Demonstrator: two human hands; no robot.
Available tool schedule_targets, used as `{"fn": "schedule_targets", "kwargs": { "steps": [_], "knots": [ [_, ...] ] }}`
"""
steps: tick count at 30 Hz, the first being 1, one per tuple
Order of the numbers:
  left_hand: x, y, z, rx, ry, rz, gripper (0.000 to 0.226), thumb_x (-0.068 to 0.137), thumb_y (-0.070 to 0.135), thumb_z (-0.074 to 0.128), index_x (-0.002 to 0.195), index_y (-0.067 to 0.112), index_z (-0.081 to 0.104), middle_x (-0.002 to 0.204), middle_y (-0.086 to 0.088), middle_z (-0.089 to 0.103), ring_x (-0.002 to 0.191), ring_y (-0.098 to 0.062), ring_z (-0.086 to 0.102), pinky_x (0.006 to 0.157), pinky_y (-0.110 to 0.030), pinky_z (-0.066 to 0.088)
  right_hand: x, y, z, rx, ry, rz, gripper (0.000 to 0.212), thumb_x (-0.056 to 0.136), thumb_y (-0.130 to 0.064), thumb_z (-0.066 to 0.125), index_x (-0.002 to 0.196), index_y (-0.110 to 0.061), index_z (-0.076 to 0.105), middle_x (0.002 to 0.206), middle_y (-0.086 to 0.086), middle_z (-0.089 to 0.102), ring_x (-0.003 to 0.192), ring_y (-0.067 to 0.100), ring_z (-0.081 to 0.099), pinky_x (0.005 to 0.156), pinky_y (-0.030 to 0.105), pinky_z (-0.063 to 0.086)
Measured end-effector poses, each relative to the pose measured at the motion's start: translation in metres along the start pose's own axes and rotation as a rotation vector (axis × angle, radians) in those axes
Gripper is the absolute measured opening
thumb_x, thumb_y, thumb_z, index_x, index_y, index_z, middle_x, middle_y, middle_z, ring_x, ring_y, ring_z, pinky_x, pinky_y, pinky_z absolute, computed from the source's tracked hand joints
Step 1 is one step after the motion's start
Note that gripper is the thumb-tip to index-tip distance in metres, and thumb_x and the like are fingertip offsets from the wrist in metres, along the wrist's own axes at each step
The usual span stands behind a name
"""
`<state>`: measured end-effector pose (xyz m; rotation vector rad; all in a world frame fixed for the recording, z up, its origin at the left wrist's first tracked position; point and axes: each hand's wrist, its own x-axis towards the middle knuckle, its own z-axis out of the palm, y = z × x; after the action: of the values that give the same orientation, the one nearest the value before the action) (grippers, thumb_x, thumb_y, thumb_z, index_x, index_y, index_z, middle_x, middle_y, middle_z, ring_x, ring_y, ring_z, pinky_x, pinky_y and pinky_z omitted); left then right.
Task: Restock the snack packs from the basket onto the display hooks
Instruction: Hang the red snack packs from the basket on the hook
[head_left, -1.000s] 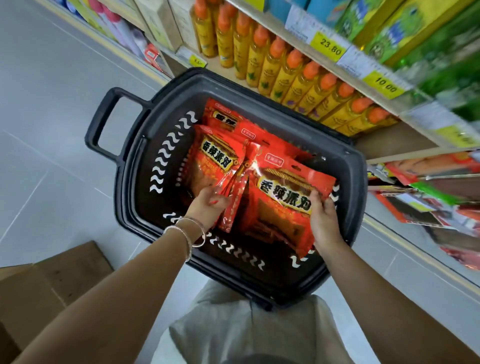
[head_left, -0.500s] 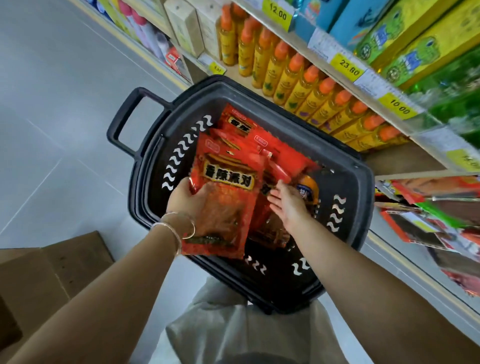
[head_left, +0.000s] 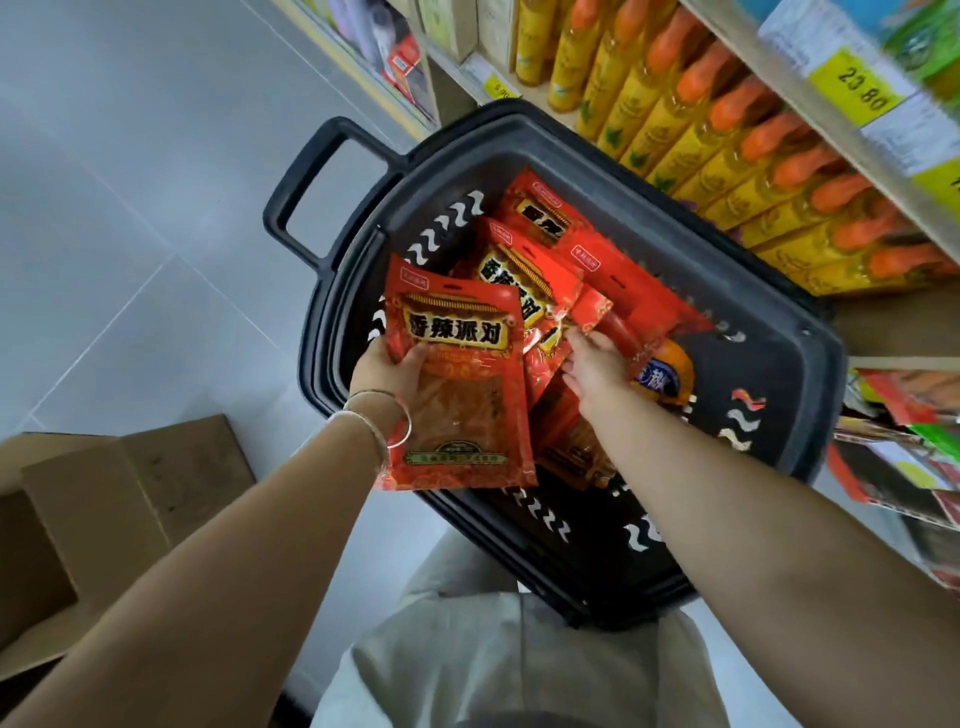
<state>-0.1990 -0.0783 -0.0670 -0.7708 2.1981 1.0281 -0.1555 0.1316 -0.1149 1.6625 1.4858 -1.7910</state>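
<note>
Snack pack (head_left: 457, 374) higher above basket (head_left: 318, 364) rim, left fingers (head_left: 414, 356) round it, right fingers (head_left: 575, 339) loose.

Glossy foil-like snack packs (head_left: 460, 374), matt black plastic basket (head_left: 810, 364), brown cardboard box (head_left: 119, 499).

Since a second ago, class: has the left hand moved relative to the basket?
Yes: the left hand has lifted a red snack pack toward the handle-side rim of the basket.
</note>
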Motion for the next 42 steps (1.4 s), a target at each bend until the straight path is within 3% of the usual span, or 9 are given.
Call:
{"fn": "schedule_targets", "kwargs": {
  "steps": [5, 10, 15, 18, 26, 29, 32, 35, 42],
  "knots": [
    [-0.019, 0.008, -0.010, -0.197, -0.069, -0.029, 0.007, 0.084, 0.022, 0.065, 0.087, 0.024, 0.059, 0.098, -0.006, 0.067, 0.086, -0.026, 0.064, 0.085, -0.037, 0.052, -0.037, 0.017, -0.030, 0.060, 0.048, -0.020, 0.027, 0.097, -0.026, 0.051, 0.122, -0.016, 0.050, 0.126, 0.009, 0.053, 0.104, 0.022, 0.055, 0.082, 0.028, 0.049],
    [-0.061, 0.004, -0.012, -0.231, -0.197, -0.046, 0.016, 0.084, 0.005, 0.061, 0.099, 0.009, 0.060, 0.077, -0.006, 0.061, 0.053, -0.014, 0.054, 0.059, -0.028, 0.051, -0.095, 0.037, -0.095, 0.120, 0.136, -0.157, 0.035, 0.098, -0.025, 0.051, 0.128, -0.008, 0.048, 0.117, 0.009, 0.055, 0.101, 0.021, 0.059, 0.077, 0.026, 0.051],
    [-0.111, 0.027, 0.004, -0.232, -0.208, 0.139, 0.028, 0.094, 0.039, 0.049, 0.111, 0.018, 0.056, 0.096, -0.006, 0.065, 0.093, -0.031, 0.064, 0.090, -0.045, 0.051, -0.149, 0.048, -0.154, 0.083, 0.199, -0.413, 0.007, 0.098, -0.021, 0.050, 0.096, -0.017, 0.056, 0.092, 0.003, 0.056, 0.085, 0.016, 0.055, 0.073, 0.022, 0.051],
    [-0.150, 0.045, 0.020, -0.113, -0.242, 0.288, 0.055, 0.094, 0.050, 0.040, 0.125, 0.007, 0.053, 0.116, -0.012, 0.061, 0.112, -0.032, 0.056, 0.099, -0.036, 0.041, -0.175, 0.056, -0.188, 0.115, 0.284, -0.535, 0.027, 0.098, -0.018, 0.049, 0.071, -0.019, 0.045, 0.073, 0.001, 0.046, 0.065, 0.006, 0.049, 0.059, 0.013, 0.048],
    [-0.281, 0.051, 0.082, 0.034, -0.345, 0.559, 0.078, 0.091, 0.060, 0.033, 0.143, 0.002, 0.031, 0.148, -0.015, 0.035, 0.136, -0.030, 0.033, 0.109, -0.034, 0.024, -0.225, 0.098, -0.309, 0.328, 0.423, -0.761, 0.036, 0.099, -0.021, 0.048, 0.097, 0.015, 0.049, 0.084, 0.014, 0.054, 0.080, 0.015, 0.053, 0.078, 0.035, 0.048],
    [-0.340, 0.037, 0.110, -0.007, -0.351, 0.696, 0.053, 0.092, 0.049, 0.046, 0.126, 0.009, 0.053, 0.112, -0.001, 0.058, 0.111, -0.020, 0.051, 0.083, -0.020, 0.034, -0.245, 0.124, -0.364, 0.283, 0.513, -0.822, 0.031, 0.099, -0.020, 0.047, 0.088, 0.008, 0.053, 0.083, 0.026, 0.052, 0.077, 0.005, 0.050, 0.075, 0.025, 0.041],
    [-0.392, 0.031, 0.135, -0.032, -0.409, 0.901, 0.023, 0.094, 0.031, 0.052, 0.098, 0.012, 0.065, 0.072, 0.005, 0.058, 0.073, -0.012, 0.052, 0.054, -0.011, 0.034, -0.268, 0.143, -0.416, 0.160, 0.617, -0.895, 0.027, 0.100, -0.019, 0.046, 0.075, -0.009, 0.052, 0.070, 0.002, 0.047, 0.061, -0.001, 0.043, 0.059, 0.016, 0.033],
    [-0.437, 0.038, 0.158, -0.078, -0.446, 1.003, 0.022, 0.094, 0.028, 0.053, 0.097, 0.010, 0.066, 0.084, -0.013, 0.065, 0.073, -0.020, 0.056, 0.065, -0.019, 0.037, -0.289, 0.159, -0.472, 0.033, 0.723, -0.960, 0.025, 0.100, -0.019, 0.044, 0.080, -0.009, 0.053, 0.070, -0.003, 0.049, 0.066, 0.009, 0.042, 0.062, 0.019, 0.033],
    [-0.529, 0.089, 0.197, -0.121, -0.556, 1.204, 0.011, 0.088, 0.026, 0.063, 0.077, 0.025, 0.064, 0.095, -0.016, 0.070, 0.085, -0.018, 0.060, 0.084, -0.041, 0.050, -0.345, 0.156, -0.591, -0.008, 0.920, -1.087, 0.034, 0.101, -0.019, 0.042, 0.069, -0.029, 0.035, 0.066, -0.009, 0.037, 0.062, -0.002, 0.041, 0.059, 0.020, 0.029]
  ]
}}
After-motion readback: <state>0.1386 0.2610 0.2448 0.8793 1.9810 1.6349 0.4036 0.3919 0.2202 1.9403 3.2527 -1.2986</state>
